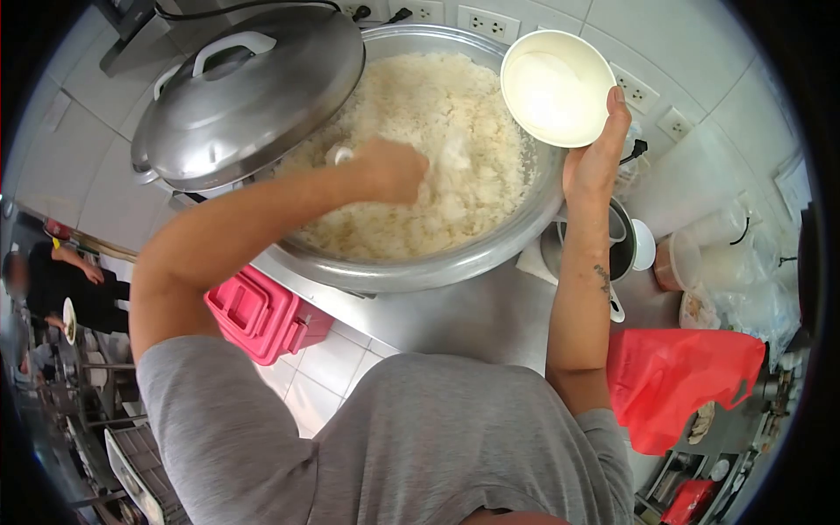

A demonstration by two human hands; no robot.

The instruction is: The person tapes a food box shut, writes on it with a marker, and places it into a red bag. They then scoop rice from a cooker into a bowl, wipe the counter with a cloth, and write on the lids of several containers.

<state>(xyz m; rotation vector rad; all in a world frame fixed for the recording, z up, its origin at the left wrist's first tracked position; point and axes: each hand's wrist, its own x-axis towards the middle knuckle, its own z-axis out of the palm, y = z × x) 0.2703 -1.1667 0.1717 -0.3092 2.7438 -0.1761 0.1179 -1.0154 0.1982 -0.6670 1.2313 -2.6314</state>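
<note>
My left hand (389,171) is closed in a fist over the cooked rice (376,232), slightly smeared by motion. Out of the fist's left side pokes the white handle end of a rice paddle (339,156); its blade is a white blur in the rice. The rice fills a large round metal pot (420,276). Beside the pot's right rim, my right hand (597,162) grips a cream-white bowl (560,92) from below, thumb at its edge. The bowl is tilted, and its inside looks bare white.
A domed metal lid (254,101) rests over the pot's left side. A pink lidded box (262,315) sits below left. On the right are a small saucepan (621,245), plastic bags (752,293) and a red bag (678,376). Another person (74,280) stands far left.
</note>
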